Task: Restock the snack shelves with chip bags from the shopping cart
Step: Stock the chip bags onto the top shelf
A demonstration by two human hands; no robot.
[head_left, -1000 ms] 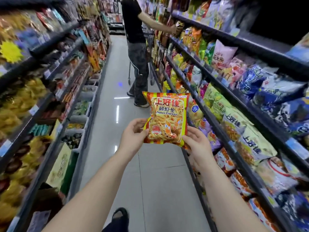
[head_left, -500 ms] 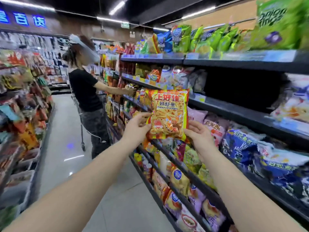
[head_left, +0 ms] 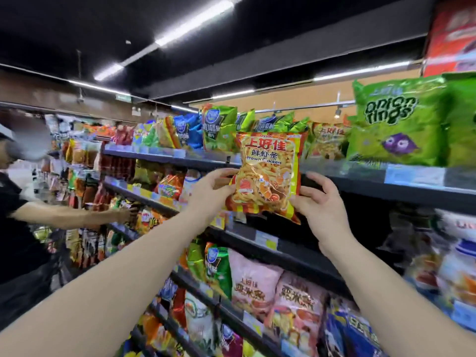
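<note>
1. Both hands grasp the prawn cracker bag (head_left: 268, 176). Our left hand (head_left: 211, 191) pinches its lower left edge with the thumb in front. Our right hand (head_left: 322, 202) holds the lower right corner, fingers curled round the edge.
2. We hold the bag upright in the air with its print facing us, resting on nothing. It rises above and between our hands. Its top crosses the front edge of the top shelf (head_left: 365, 173), and its bottom hangs before the dark gap (head_left: 360, 210) under that shelf.
3. We judge this bag is at the shelving but not yet placed, so setting it down is what remains. Orange bags (head_left: 327, 143) just right of it on the top shelf look like the same product, though blur keeps us from being sure. The cart is not clearly in view, so we cannot tell how many bags are left.
4. Further right on the top shelf stand green onion rings bags (head_left: 394, 124). Lower and nearer, pink bags (head_left: 255, 284) fill a shelf. At far left another person (head_left: 20, 228) reaches into the same shelving.
</note>
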